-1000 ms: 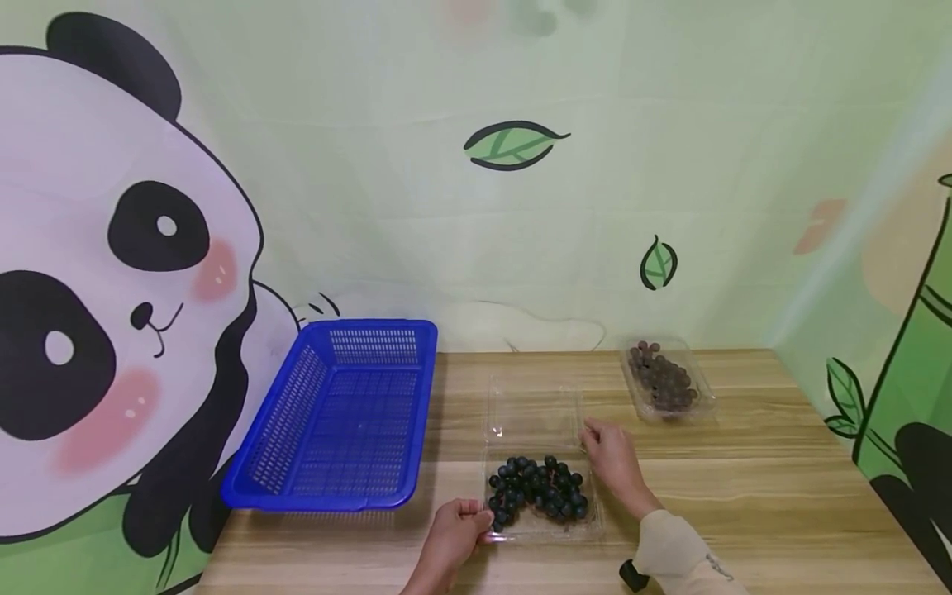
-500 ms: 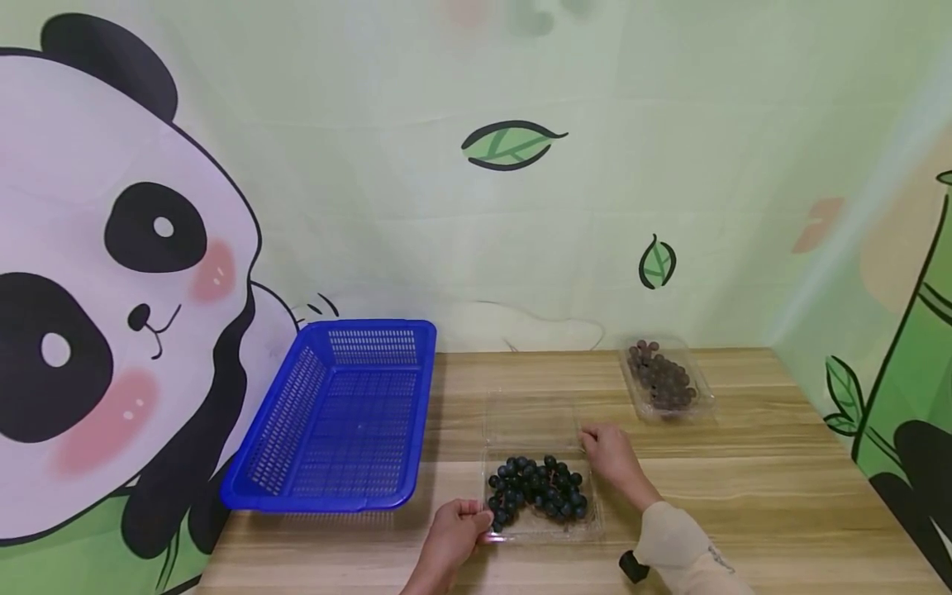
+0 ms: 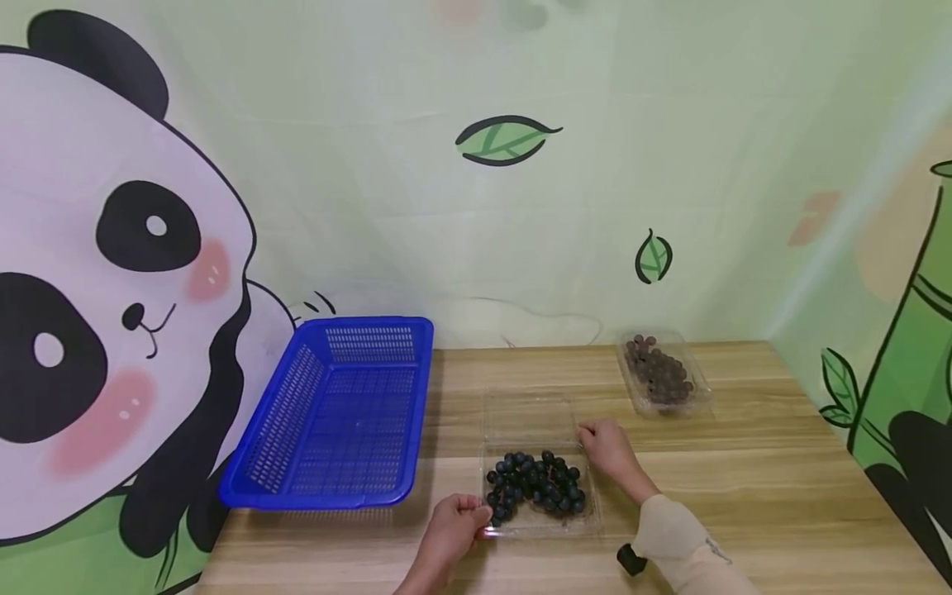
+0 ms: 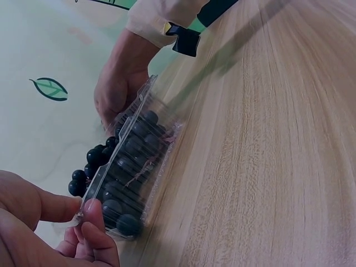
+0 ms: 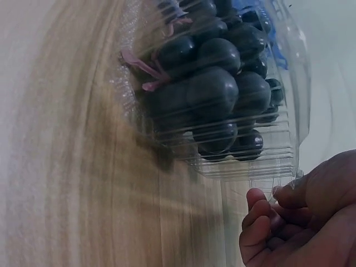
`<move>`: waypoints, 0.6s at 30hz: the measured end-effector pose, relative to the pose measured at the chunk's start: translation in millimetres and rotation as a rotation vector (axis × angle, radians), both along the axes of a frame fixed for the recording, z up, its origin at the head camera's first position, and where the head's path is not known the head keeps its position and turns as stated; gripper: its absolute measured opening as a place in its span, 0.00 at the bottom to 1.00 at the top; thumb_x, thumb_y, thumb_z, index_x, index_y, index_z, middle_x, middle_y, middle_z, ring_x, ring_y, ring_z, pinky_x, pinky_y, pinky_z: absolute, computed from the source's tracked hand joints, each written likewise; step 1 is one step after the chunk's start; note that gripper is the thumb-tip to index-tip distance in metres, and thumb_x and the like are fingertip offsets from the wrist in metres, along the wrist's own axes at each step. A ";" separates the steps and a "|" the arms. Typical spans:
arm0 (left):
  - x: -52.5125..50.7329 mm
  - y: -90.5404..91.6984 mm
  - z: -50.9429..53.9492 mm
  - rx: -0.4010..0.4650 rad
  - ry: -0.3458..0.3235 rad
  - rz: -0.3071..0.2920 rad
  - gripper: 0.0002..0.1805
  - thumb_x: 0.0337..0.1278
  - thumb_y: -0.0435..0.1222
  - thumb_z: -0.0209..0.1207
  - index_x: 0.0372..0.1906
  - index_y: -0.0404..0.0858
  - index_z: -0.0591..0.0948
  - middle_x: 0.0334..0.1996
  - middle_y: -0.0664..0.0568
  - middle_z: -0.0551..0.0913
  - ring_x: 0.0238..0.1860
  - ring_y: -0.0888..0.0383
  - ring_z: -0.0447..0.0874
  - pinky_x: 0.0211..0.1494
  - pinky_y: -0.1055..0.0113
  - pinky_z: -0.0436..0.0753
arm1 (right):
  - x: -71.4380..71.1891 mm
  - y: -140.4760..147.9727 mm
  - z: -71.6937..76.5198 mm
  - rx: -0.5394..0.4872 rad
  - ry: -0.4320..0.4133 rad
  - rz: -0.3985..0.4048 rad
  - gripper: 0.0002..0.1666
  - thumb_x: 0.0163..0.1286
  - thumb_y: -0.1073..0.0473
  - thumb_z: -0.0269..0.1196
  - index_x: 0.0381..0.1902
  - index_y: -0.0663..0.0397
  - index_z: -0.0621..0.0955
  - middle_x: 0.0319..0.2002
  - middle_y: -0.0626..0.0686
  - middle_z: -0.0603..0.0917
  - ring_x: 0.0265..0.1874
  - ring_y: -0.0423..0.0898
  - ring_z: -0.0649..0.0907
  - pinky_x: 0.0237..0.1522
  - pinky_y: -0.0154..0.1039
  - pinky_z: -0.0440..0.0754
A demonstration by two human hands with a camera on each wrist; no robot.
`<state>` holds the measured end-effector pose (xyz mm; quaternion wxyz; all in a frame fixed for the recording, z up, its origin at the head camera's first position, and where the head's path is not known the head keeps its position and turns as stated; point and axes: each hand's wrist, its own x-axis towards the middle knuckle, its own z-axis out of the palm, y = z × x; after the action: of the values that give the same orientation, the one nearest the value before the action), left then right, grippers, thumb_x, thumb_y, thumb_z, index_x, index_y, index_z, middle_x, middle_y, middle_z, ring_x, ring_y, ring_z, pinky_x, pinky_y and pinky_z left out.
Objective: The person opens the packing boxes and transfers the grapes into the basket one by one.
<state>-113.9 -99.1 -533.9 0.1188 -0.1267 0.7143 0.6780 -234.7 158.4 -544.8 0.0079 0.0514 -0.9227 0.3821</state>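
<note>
Box [image 3: 541, 531]: lid [image 3: 529, 417] open; grapes [image 3: 554, 489] still inside.
Left grip [image 3: 454, 527]: pinches box at eight o'clock.
Right grip [image 3: 613, 450]: pinches, probably lid, one o'clock.

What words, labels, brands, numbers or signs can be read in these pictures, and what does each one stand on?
None can be read in any view.
Sleeve: a small dark mark, too small to tell whether it is lettering.
Wall: a blurred reddish shape at the right; no letters can be made out.
Open clear box, other clear box and blue basket: no text visible.
</note>
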 end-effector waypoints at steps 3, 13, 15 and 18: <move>-1.6 -1.0 -0.1 -0.007 -0.007 -0.006 0.04 0.67 0.28 0.60 0.38 0.33 0.76 0.27 0.55 0.75 0.26 0.62 0.75 0.29 0.70 0.72 | -0.7 -1.1 0.1 -0.009 0.010 0.003 0.21 0.75 0.67 0.57 0.18 0.56 0.75 0.15 0.44 0.69 0.17 0.41 0.67 0.24 0.37 0.66; -1.3 -2.7 0.7 -0.017 0.002 -0.025 0.05 0.67 0.30 0.61 0.40 0.31 0.77 0.29 0.54 0.78 0.28 0.61 0.77 0.31 0.69 0.74 | 0.6 0.0 1.0 -0.003 0.005 -0.032 0.15 0.76 0.65 0.57 0.28 0.61 0.83 0.19 0.47 0.77 0.19 0.43 0.71 0.26 0.39 0.71; -0.8 -2.4 1.3 -0.013 0.008 -0.022 0.06 0.67 0.30 0.61 0.41 0.30 0.77 0.29 0.53 0.78 0.29 0.61 0.78 0.31 0.69 0.74 | 1.0 0.3 1.2 -0.013 -0.013 -0.049 0.14 0.77 0.64 0.57 0.31 0.62 0.85 0.20 0.48 0.78 0.19 0.43 0.72 0.26 0.39 0.72; -0.5 -1.7 2.5 -0.005 0.014 -0.018 0.07 0.67 0.29 0.61 0.42 0.29 0.76 0.30 0.52 0.78 0.29 0.60 0.79 0.31 0.68 0.74 | 1.1 1.4 0.5 -0.027 -0.023 -0.072 0.14 0.77 0.63 0.57 0.39 0.65 0.87 0.23 0.50 0.81 0.21 0.44 0.74 0.28 0.40 0.74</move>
<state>-114.4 -100.8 -531.4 0.1197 -0.1160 0.7177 0.6761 -233.6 159.8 -544.3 0.0117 0.0134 -0.9187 0.3945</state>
